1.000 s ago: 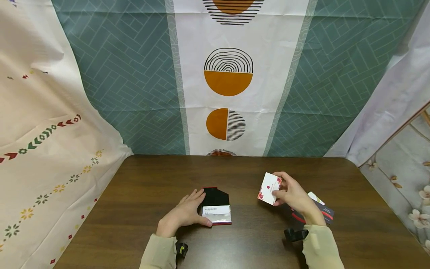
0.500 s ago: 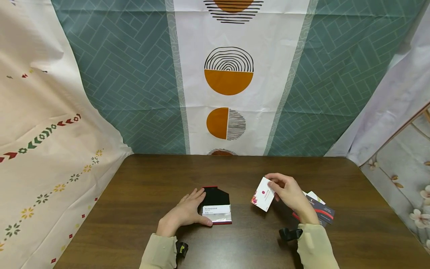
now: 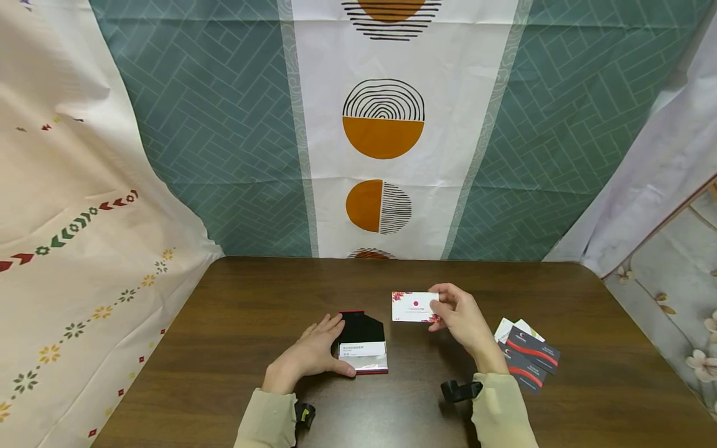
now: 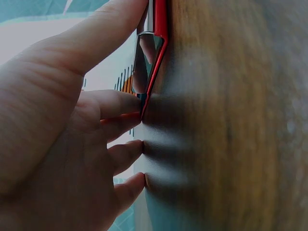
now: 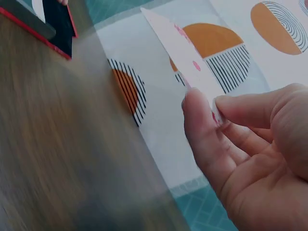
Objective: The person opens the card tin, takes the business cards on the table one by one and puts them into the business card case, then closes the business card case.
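A business card holder (image 3: 363,330) with a red edge and black lining lies open on the table. A white card (image 3: 358,350) with printed text sits in its silvery lower part. My left hand (image 3: 307,359) rests along the holder's left side, fingers spread, thumb (image 4: 113,31) touching its near part and forefinger by the lid. To the right, my right hand (image 3: 460,318) pinches a white business card (image 3: 411,307) with red floral corners between thumb and fingers. That card hangs above the table, apart from the holder; the right wrist view shows it nearly edge-on.
Several loose business cards (image 3: 532,350), dark grey with a red stripe and white ones, overlap on the table (image 3: 257,298) at the right. Patterned cloth (image 3: 386,218) hangs behind the table's back edge, with more cloth on both sides.
My right hand has moved left with the floral card and turned it from tilted to nearly level, uncovering the loose cards at the right. My left hand and the holder have stayed put.
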Demonstrator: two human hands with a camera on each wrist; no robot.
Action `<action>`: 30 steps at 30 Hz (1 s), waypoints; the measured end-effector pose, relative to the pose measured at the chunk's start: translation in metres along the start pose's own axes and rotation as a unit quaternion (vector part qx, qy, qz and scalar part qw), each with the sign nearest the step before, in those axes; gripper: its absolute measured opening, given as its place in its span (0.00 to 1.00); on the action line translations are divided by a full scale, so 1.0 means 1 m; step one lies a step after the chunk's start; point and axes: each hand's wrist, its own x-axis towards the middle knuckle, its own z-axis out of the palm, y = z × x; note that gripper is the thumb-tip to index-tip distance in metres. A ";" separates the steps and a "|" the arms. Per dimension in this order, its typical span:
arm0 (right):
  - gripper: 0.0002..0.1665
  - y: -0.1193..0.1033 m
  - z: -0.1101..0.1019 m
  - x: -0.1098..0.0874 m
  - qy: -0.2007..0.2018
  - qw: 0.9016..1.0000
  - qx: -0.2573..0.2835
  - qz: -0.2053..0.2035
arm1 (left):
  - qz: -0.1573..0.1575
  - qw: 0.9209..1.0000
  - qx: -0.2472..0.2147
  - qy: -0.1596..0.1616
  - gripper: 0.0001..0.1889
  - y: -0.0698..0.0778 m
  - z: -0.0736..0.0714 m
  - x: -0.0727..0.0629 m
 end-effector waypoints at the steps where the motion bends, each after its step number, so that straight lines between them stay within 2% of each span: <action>1: 0.16 -0.001 0.003 0.000 0.001 1.000 -0.002 0.000 | 0.000 1.000 0.000 0.000 0.57 0.000 0.000 0.000; 13: 0.10 -0.004 0.046 0.005 -0.016 0.998 -0.054 -0.019 | -0.006 1.000 0.002 0.000 0.57 0.002 0.001 0.000; 21: 0.11 0.003 0.076 0.002 -0.062 0.995 -0.072 -0.020 | -0.004 1.000 -0.007 0.002 0.58 0.000 0.002 0.000; 30: 0.09 0.007 0.088 0.003 -0.072 0.990 -0.119 -0.035 | 0.005 1.000 -0.019 0.009 0.55 -0.001 0.001 0.002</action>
